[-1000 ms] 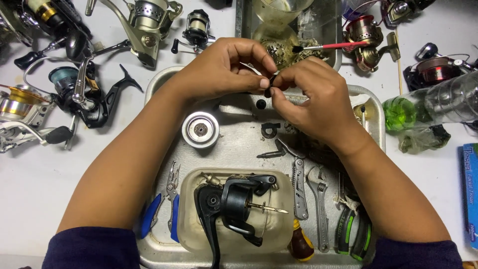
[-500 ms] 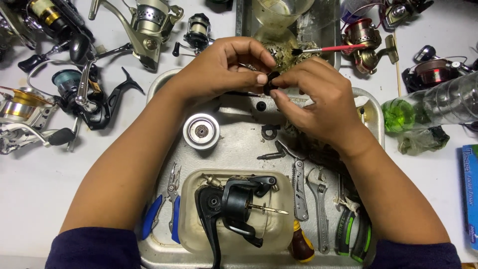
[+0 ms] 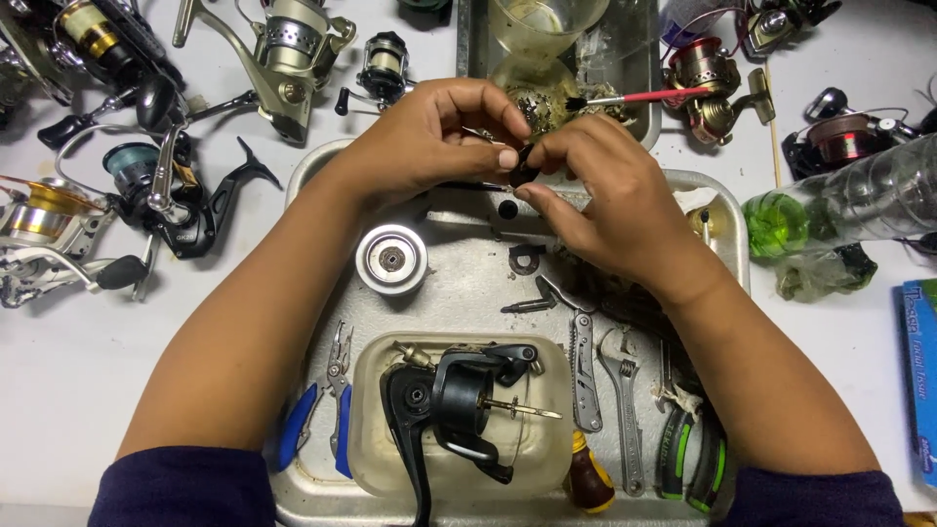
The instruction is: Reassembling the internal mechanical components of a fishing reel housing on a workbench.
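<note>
Both hands up at centre frame, fingertips meeting.

Left hand (image 3: 429, 137) comes in from lower left, forearm bare, dark sleeve at the elbow; fingers curled, thumb and forefinger pinched together at the tips. Right hand (image 3: 605, 200) mirrors it from lower right, wrist bent inward, knuckles up, thumb and forefinger pinched against the left's. Both pinches closed on something small and dark; remaining fingers loosely folded.
</note>
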